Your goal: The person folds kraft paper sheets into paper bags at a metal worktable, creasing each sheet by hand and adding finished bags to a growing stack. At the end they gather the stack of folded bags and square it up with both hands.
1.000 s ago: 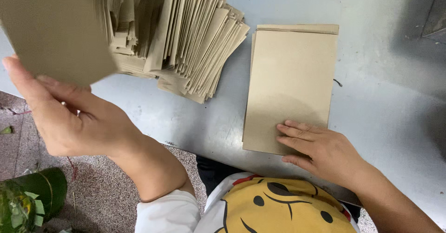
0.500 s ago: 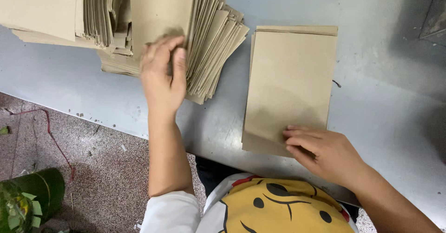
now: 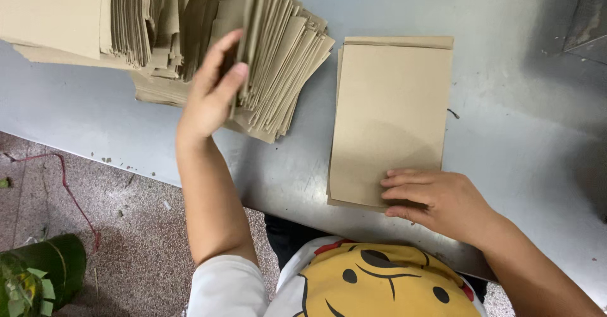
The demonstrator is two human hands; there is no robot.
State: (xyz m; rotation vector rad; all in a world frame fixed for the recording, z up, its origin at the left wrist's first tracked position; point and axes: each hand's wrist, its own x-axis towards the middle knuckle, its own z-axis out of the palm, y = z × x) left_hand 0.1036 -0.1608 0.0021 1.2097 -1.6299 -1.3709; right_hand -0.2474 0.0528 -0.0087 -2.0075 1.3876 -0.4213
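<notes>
paper bags (image 3: 389, 124) are laid flat on the desk (image 3: 506, 102) under the open right hand (image 3: 436, 197); one bag is pinched from the large fanned stack (image 3: 278, 70) by the left hand (image 3: 212, 95).

left hand (image 3: 212, 95): a second ago raised near the desk edge holding one brown bag, now reaching into the fanned pile of bags (image 3: 278, 70) | grip: half a second ago lying flat on the pile, now pinching a bag edge between thumb and fingers | forearm: now stretching farther across the desk (image 3: 518, 121)
</notes>
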